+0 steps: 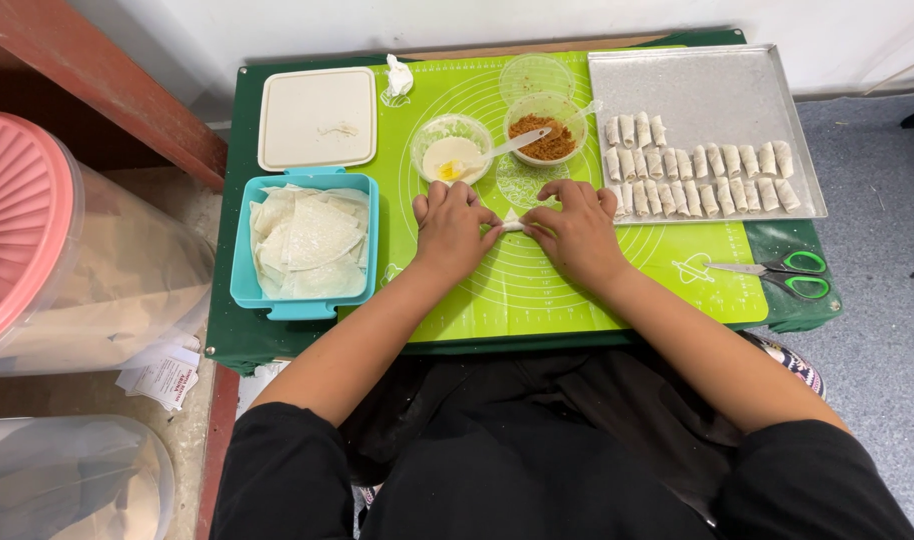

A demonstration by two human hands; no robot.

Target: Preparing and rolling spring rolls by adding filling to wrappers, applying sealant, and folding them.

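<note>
Both hands rest side by side on the bright green silicone pastry mat (pixel 577 290) that covers most of the small dark green desk (pixel 239 330). The left hand (pixel 450 228) and the right hand (pixel 577 230) lie palm down with fingers curled, and their fingertips meet on a small pale roll of thin white wrapper (pixel 514 226), which lies on the mat between them. Each hand pinches one end of this roll; most of it is hidden under the fingers.

Just beyond the hands stand two clear round plastic bowls. The one nearer the left hand (pixel 452 147) holds a pale creamy paste with a yellow spot, and the other (pixel 547 128) holds brown shredded filling. A white plastic spoon (pixel 512 146) lies across from one bowl to the other. A clear round lid (pixel 535 76) lies behind them.

To the right of the right hand sits a flat rectangular metal tray (pixel 707 85), and rows of small finished white rolls (pixel 697 178) lie on its near part, close to the fingers. A pair of green-handled scissors (pixel 782 273) rests on the desk's right edge, partly on the mat.

To the left of the left hand is a light blue square plastic container (pixel 242 290) filled with stacked white wrapper sheets (pixel 312 240). Its cream-coloured square lid (pixel 317 118) lies behind it. A large clear tub with a pink ribbed lid (pixel 17 215) stands on the floor to the left of the desk.
</note>
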